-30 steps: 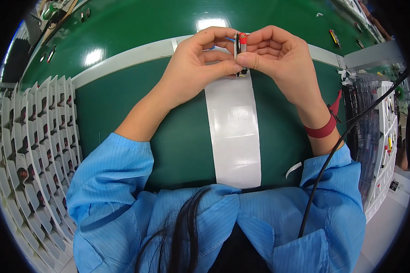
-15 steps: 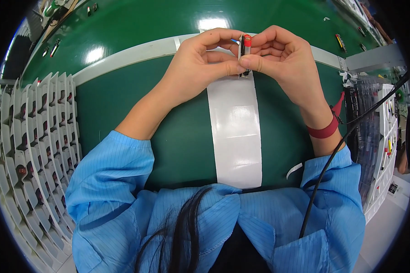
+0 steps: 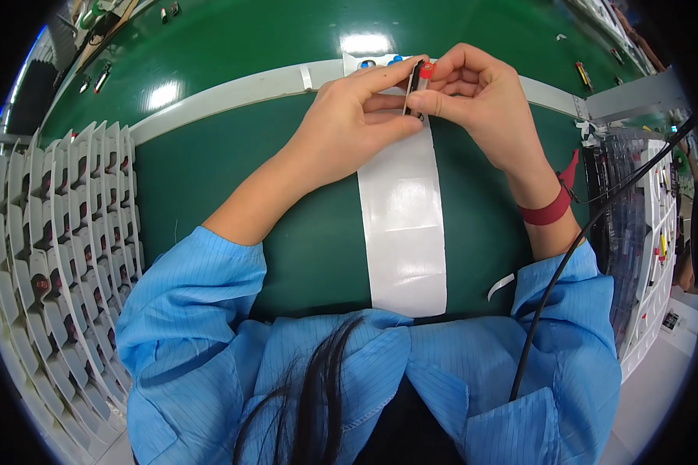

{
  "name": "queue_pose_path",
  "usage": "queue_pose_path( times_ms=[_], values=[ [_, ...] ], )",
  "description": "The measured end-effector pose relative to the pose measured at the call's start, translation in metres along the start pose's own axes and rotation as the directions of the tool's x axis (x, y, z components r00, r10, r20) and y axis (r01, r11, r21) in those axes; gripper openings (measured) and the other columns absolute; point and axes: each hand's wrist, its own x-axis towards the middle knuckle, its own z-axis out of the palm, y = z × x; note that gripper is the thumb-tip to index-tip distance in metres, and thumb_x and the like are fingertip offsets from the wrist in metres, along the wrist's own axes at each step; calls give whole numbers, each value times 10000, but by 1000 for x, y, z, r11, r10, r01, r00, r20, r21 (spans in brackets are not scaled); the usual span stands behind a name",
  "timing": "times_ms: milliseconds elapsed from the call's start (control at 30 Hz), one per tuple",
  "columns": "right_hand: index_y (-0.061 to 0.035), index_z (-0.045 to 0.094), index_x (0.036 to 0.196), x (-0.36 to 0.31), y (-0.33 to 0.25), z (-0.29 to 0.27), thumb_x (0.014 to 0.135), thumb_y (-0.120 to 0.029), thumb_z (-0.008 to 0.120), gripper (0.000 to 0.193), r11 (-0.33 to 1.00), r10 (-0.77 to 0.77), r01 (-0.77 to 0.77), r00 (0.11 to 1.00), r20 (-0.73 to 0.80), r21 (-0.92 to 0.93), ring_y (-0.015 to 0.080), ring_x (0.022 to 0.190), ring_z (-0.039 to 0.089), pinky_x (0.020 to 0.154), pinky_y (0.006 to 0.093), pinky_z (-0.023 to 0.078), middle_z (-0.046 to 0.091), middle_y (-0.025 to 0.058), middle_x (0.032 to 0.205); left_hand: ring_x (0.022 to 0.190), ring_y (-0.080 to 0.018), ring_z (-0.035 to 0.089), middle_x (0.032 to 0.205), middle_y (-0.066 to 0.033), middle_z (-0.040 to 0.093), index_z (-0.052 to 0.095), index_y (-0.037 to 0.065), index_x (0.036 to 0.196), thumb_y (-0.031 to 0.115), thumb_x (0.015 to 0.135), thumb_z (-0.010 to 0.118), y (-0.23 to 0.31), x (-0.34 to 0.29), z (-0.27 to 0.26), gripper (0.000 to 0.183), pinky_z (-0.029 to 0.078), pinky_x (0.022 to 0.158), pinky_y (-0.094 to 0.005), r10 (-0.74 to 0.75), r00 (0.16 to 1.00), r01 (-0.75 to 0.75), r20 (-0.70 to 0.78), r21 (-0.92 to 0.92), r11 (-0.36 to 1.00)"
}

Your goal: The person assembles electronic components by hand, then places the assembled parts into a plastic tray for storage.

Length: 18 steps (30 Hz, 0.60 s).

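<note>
Between my hands, at the far edge of the dark green mat, is a small slim red-and-black part (image 3: 425,75) held upright; its exact kind cannot be made out. My right hand (image 3: 481,97) pinches it from the right between thumb and bent fingers. From the other side, my left hand (image 3: 357,116) grips its left face, index finger near the top and thumb near the bottom. Beneath the hands a white strip of backing paper with crosswise creases (image 3: 405,225) runs toward me. Small blue pieces (image 3: 397,60) show at its far end, partly behind my left fingers.
White divided trays (image 3: 62,256) holding several small parts stand at the left. More trays (image 3: 636,232) are at the right, near a black cable (image 3: 551,287) and a red wrist strap (image 3: 547,213). A white rail (image 3: 225,105) crosses behind the mat. A paper scrap (image 3: 501,287) lies right of the strip.
My left hand has shifted slightly right and its fingers have straightened along the part. The part now leans a little, and blue pieces behind show more.
</note>
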Motion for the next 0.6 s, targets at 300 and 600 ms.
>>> queue_pose_path(
  times_ms=[300, 600],
  values=[
    [-26, 521, 736, -1, 4, 11, 680, -121, 766, 268, 1000, 10, -10, 1000, -28, 28, 64, 611, 568, 552, 184, 461, 579, 24, 679, 953, -198, 599, 1042, -144, 590, 391, -44, 1274, -25, 799, 600, 2, -3, 3, 520, 494, 843, -284, -41, 999, 44, -32, 120, 992],
    [-11, 586, 833, 10, 3, -9, 811, -159, 645, 161, 949, 168, -149, 985, -46, 278, 70, 582, 547, 535, 181, 443, 593, 35, 691, 909, -165, 591, 986, -129, 609, 291, -7, 1348, 11, 817, 552, 11, 2, -6, 593, 464, 846, -274, -160, 952, 233, 259, -280, 931]
  ],
)
